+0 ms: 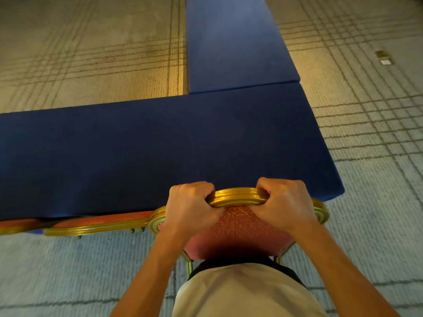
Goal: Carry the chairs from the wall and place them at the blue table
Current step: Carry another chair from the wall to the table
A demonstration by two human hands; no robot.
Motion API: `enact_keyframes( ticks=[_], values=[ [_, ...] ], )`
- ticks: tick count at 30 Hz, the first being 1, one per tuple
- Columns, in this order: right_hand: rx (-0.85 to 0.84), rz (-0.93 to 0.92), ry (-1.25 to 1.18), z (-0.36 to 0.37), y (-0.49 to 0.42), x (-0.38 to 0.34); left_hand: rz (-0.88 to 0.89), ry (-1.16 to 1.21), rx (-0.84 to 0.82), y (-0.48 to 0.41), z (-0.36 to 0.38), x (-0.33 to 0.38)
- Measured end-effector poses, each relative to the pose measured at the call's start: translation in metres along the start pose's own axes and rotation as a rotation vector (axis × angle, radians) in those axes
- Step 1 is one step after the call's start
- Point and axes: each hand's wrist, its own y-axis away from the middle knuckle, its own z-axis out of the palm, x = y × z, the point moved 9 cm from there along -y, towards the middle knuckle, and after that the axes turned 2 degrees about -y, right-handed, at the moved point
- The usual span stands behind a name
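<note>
A chair (238, 227) with a gold frame and red patterned back stands right in front of me, its top rail against the near edge of the blue table (137, 152). My left hand (190, 207) grips the left part of the gold top rail. My right hand (283, 202) grips the right part of the same rail. The chair's seat is hidden under the table and behind its back. Two more gold and red chairs (98, 223) stand tucked at the table's near edge to the left.
A second blue table (229, 42) runs away from me and meets the first at a right angle. Patterned carpet (366, 133) lies to the right of the tables and behind the chairs. A small metal floor plate (384, 58) is set in the carpet at far right.
</note>
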Motion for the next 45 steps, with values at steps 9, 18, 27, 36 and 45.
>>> enact_keyframes(
  ticks=[9, 18, 27, 36, 45],
  values=[
    [-0.005, -0.023, -0.038, -0.012, -0.022, 0.045, 0.012, -0.009, 0.024, -0.038, 0.020, 0.032],
    [-0.032, -0.095, -0.056, -0.002, -0.053, 0.057, -0.012, -0.016, 0.068, -0.060, 0.031, 0.024],
    [-0.075, -0.136, -0.025, 0.036, -0.055, 0.066, -0.017, 0.024, 0.045, -0.064, 0.061, 0.001],
    [-0.014, -0.121, -0.029, 0.043, -0.044, 0.079, -0.055, -0.002, 0.047, -0.058, 0.081, -0.003],
    [-0.039, -0.101, 0.003, 0.049, -0.029, 0.077, -0.039, -0.043, 0.133, -0.042, 0.079, -0.001]
  ],
)
